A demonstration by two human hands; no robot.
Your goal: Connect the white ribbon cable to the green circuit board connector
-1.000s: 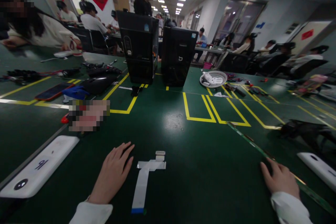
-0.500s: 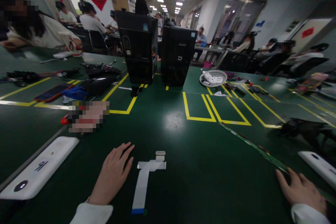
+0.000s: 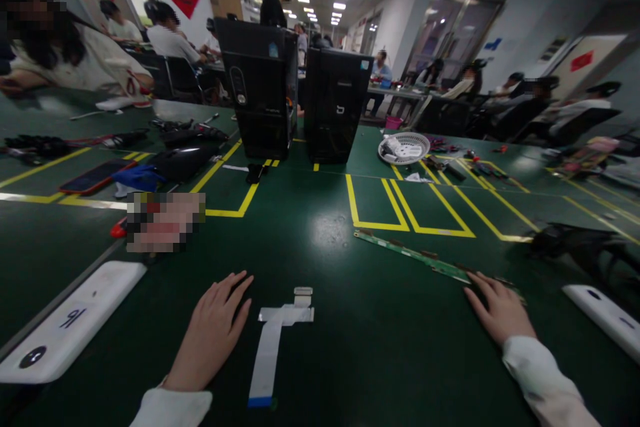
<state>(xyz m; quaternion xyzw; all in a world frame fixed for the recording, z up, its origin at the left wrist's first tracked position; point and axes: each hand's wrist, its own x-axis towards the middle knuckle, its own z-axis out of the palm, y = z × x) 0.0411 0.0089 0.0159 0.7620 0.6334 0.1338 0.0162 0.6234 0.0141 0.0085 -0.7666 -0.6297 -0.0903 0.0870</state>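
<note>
My left hand lies flat on the green table with its fingers stretched out, just left of a white cross-shaped ribbon cable that has a blue end toward me. My right hand rests palm down on the near end of a long thin green circuit strip. That strip runs from under the fingers toward the table's middle. The fingers lie spread over it, and nothing is lifted off the surface.
Two black computer towers stand at the table's middle back. A white basket sits to their right. White oblong devices lie at the near left and near right. Black cables lie at the right. Several people sit around.
My right hand went out to the right, then came back left and forward, and the green strip swung with it toward the table's middle. My left hand stayed put.
</note>
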